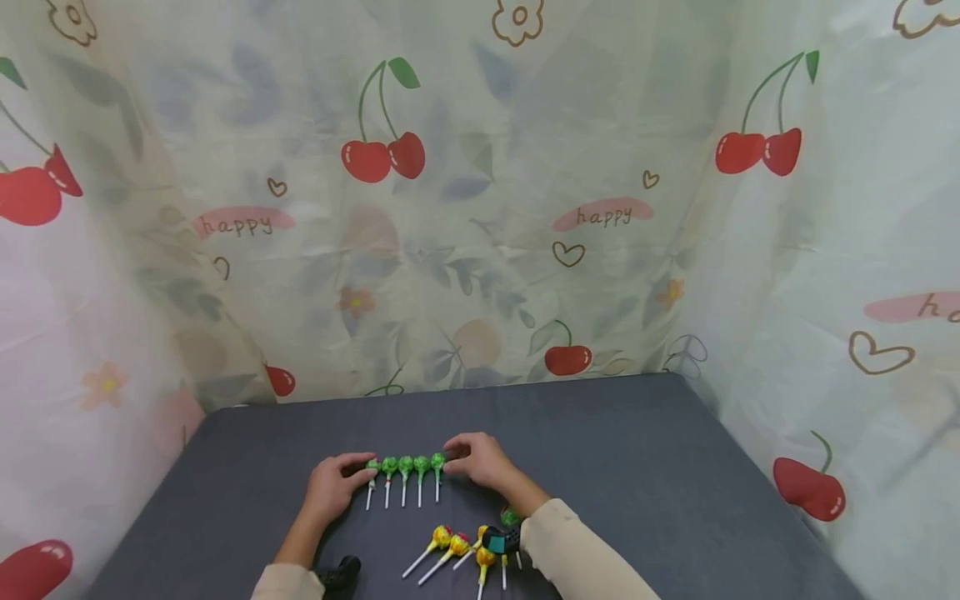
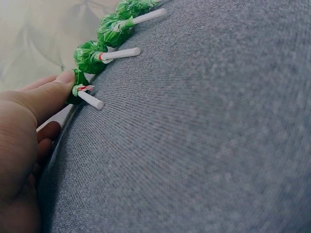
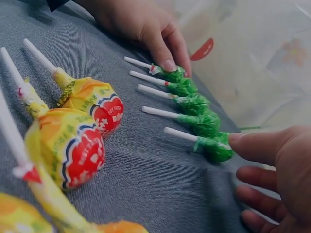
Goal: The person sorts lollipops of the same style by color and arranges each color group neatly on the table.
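Several green-wrapped lollipops [image 1: 406, 465] lie side by side in a row on the dark cloth, sticks toward the person. At the left end, my left hand [image 1: 330, 489] pinches the outermost green lollipop [image 2: 77, 90] by its candy head, thumb on the near side. My right hand [image 1: 483, 461] holds the green lollipop [image 3: 216, 148] at the right end, its thumb on the wrapper. The other fingers of the right hand are loosely curled in the right wrist view. Both lollipops' sticks point away from the hands' grip, toward the person.
Yellow-and-red lollipops [image 1: 441, 537] lie loosely nearer the person, partly under the right forearm. Another green lollipop [image 1: 510, 515] shows beside the right wrist, which wears a black band [image 1: 500, 541]. A cherry-printed curtain [image 1: 465, 250] stands around the dark-covered table [image 1: 637, 483].
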The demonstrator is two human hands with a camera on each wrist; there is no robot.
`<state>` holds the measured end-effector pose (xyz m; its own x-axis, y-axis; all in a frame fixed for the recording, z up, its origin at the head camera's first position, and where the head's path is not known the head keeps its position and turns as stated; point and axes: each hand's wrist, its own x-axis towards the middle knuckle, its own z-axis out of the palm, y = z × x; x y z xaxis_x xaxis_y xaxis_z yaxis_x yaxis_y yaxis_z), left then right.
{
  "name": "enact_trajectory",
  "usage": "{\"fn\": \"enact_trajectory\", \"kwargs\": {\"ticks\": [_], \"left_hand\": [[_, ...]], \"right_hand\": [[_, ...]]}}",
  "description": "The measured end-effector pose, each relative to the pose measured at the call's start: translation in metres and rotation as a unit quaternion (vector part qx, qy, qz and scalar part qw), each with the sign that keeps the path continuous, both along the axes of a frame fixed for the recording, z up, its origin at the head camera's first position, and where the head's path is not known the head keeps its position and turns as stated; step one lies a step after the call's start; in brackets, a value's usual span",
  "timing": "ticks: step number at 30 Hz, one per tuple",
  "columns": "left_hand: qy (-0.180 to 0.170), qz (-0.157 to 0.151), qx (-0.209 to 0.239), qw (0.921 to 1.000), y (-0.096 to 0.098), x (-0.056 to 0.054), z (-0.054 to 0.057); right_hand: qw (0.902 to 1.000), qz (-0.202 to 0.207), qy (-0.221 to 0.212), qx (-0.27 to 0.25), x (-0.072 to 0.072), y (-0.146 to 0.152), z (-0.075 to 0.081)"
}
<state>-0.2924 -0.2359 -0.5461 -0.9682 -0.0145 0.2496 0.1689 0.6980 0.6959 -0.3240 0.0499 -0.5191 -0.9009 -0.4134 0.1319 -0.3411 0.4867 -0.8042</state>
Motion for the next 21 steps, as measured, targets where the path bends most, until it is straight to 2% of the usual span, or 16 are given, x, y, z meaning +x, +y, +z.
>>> {"fn": "enact_trajectory", "kwargs": {"ticks": [8,21], "left_hand": [[0.014,-0.001,0.008,0.9999,0.0,0.001,0.0],[0.002,0.0,0.014,0.9999,0.0,-0.002,-0.002]], "right_hand": [[0.9996,0.018,0.01,0.019,0.005,0.014,0.011],[0.9979,0.032,0.013,0.054,0.021,0.05,0.018]]}}
